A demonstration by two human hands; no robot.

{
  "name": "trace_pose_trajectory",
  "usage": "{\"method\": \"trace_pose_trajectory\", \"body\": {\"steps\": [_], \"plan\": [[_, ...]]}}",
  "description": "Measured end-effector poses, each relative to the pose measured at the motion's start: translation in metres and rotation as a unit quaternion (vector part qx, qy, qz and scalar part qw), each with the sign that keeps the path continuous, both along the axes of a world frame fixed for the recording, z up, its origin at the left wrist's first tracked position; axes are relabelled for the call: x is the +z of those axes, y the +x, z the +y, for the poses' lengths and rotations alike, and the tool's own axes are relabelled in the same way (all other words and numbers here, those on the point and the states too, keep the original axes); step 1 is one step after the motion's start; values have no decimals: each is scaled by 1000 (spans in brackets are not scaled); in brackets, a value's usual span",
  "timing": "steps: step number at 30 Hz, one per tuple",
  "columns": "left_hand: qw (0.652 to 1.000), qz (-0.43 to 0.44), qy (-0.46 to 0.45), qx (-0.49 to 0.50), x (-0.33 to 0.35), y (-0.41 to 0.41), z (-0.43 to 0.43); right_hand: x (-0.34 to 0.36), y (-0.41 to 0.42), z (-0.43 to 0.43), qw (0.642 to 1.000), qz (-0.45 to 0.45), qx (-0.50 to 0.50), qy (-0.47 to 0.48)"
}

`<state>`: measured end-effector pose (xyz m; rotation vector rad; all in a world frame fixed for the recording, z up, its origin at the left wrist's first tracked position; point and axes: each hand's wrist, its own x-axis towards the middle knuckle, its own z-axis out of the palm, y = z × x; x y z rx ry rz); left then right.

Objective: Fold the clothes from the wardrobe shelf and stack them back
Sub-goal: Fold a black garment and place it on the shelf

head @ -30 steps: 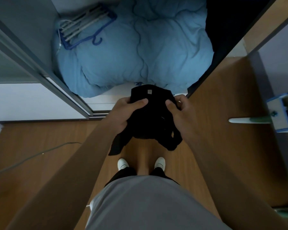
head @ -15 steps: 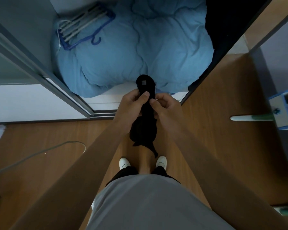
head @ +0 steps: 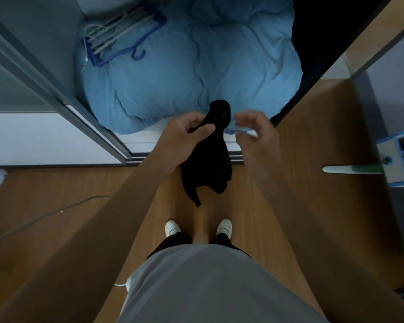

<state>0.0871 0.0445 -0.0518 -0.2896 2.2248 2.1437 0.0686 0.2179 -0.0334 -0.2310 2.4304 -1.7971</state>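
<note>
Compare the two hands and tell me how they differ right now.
The left hand has a grip on the black garment, thumb across it; the right hand is apart from the cloth. The left hand's fingers curl tight; the right hand's curl loosely and seem to hold nothing. The left hand looks sharp, the right hand blurred. Both are raised before the blue quilt.

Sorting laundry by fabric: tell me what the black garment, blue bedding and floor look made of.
Black garment: soft matte fabric, possibly knit; it hangs limp from the left hand. Blue bedding: padded matte cloth, maybe cotton; puffy, with stitched creases. Floor: wood-grain planks with slight sheen; laminate or real wood, unclear.
</note>
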Motion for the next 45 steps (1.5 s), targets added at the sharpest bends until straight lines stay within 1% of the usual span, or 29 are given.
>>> {"method": "trace_pose_trajectory", "body": {"steps": [2, 3, 5, 7, 9, 11, 13, 14, 18, 21, 23, 25, 30, 34, 37, 39, 40, 43, 45], "plan": [[999, 17, -9, -41, 7, 0, -2, 10, -14, 6, 990, 82, 95, 58], [998, 29, -13, -60, 11, 0, -1, 14, -20, 8, 980, 105, 149, 86], [995, 49, -15, -84, 18, 0, 0, 20, -30, 8, 958, 116, 223, 136], [995, 56, -5, -84, 22, 0, -1, 26, -35, 8, 947, 122, 251, 158], [995, 56, 23, -84, 24, 1, -2, 30, -37, 7, 948, 123, 256, 146], [993, 56, 53, -90, 26, 4, -3, 33, -36, 4, 952, 105, 257, 130], [992, 64, 56, -92, 29, 6, -2, 33, -34, 2, 952, 88, 263, 130], [992, 72, 41, -92, 31, 7, -3, 32, -34, 2, 950, 86, 267, 134], [988, 98, -67, -95, 38, 7, -7, 35, -34, 3, 950, 71, 259, 161], [986, 105, -97, -81, 39, 8, -11, 35, -32, 3, 956, 77, 225, 169], [987, 101, -105, -71, 38, 9, -14, 34, -30, 4, 964, 69, 219, 134], [987, 98, -105, -67, 36, 11, -15, 34, -27, 3, 965, 67, 224, 117], [988, 112, -95, -48, 35, 10, -15, 28, -19, -3, 957, 135, 230, 119], [987, 108, -103, -53, 33, 10, -10, 26, -18, -1, 959, 155, 193, 135], [989, 96, -101, -45, 30, 10, -9, 25, -16, 0, 938, 228, 187, 181], [989, 90, -109, -42, 29, 10, -10, 25, -17, 1, 926, 252, 192, 204], [988, 90, -118, -43, 29, 10, -10, 25, -18, 1, 927, 241, 195, 211], [983, 90, -153, -55, 27, 11, -8, 25, -23, 1, 938, 166, 207, 223], [980, 90, -169, -60, 26, 12, -7, 25, -26, 1, 934, 149, 224, 236]]}}
